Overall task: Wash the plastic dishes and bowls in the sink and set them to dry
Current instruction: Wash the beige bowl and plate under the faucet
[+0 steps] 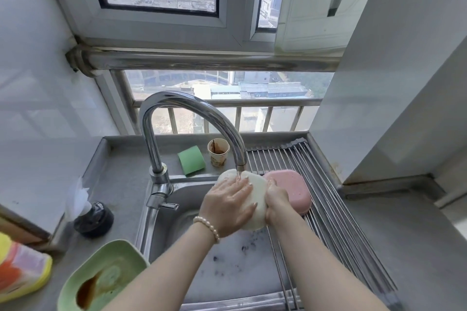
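Observation:
A cream plastic dish (257,190) is held over the sink (182,212) under the running faucet (177,118). My left hand (228,203) lies spread flat on its surface, fingers straight, water falling by the fingertips. My right hand (276,203) grips the dish's right edge, fingers curled round it. A pink dish (294,188) lies upside down on the metal drying rack (328,209) just right of my hands. A dirty green dish (101,275) with brown sauce sits on the counter at the lower left.
A green sponge (191,160) and a stained paper cup (218,152) stand behind the sink. A dark jar (93,218) with a white wrapper and a yellow packet (22,267) sit on the left counter. Soapy water with dark specks fills the sink bottom.

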`<state>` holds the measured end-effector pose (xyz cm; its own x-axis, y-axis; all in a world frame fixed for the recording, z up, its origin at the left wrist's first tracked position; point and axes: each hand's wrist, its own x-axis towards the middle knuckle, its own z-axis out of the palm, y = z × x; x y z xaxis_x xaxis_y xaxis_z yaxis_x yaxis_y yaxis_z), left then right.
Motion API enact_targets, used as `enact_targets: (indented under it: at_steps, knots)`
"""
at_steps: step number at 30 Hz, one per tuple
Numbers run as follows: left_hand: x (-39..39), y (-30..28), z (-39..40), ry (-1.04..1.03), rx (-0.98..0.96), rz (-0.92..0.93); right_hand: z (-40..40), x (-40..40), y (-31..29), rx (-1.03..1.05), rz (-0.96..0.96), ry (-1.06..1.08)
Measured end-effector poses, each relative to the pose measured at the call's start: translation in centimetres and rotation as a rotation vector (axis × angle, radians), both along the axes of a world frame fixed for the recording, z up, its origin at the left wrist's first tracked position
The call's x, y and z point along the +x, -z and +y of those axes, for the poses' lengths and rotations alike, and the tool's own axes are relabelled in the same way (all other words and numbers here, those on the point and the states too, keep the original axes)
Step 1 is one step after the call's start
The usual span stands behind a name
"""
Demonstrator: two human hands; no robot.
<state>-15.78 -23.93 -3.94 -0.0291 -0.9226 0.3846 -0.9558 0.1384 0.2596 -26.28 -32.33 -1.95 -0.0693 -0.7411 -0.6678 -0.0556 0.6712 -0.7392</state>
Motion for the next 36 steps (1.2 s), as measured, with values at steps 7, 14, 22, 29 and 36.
enact_targets:
  at_steps: [7,14,22,29,36]
  knots:
    - [0.2,-0.9,0.0,-0.422,0.135,0.879,0.4,0.0,-0.4,-0.014,-0.108,-0.045]
    - [1.6,-0.7,-0.4,-0.920,0.350,1.662,-0.3,2.4,-2.4,-0.418,0.690,-0.641]
    - [2.0,-1.7,0.0,-1.101,0.125,1.586,5.9,4.2,1.3,-0.729,0.773,-0.659]
    - [1.2,-1.7,0.4,-1.102,0.189,1.694,1.0,3.0,1.3,-0.080,-0.025,-0.002]
    - [2.6,-0.9,1.2,-0.777,0.750,2.192,-0.3,0.0,-1.8,-0.188,0.117,-0.296]
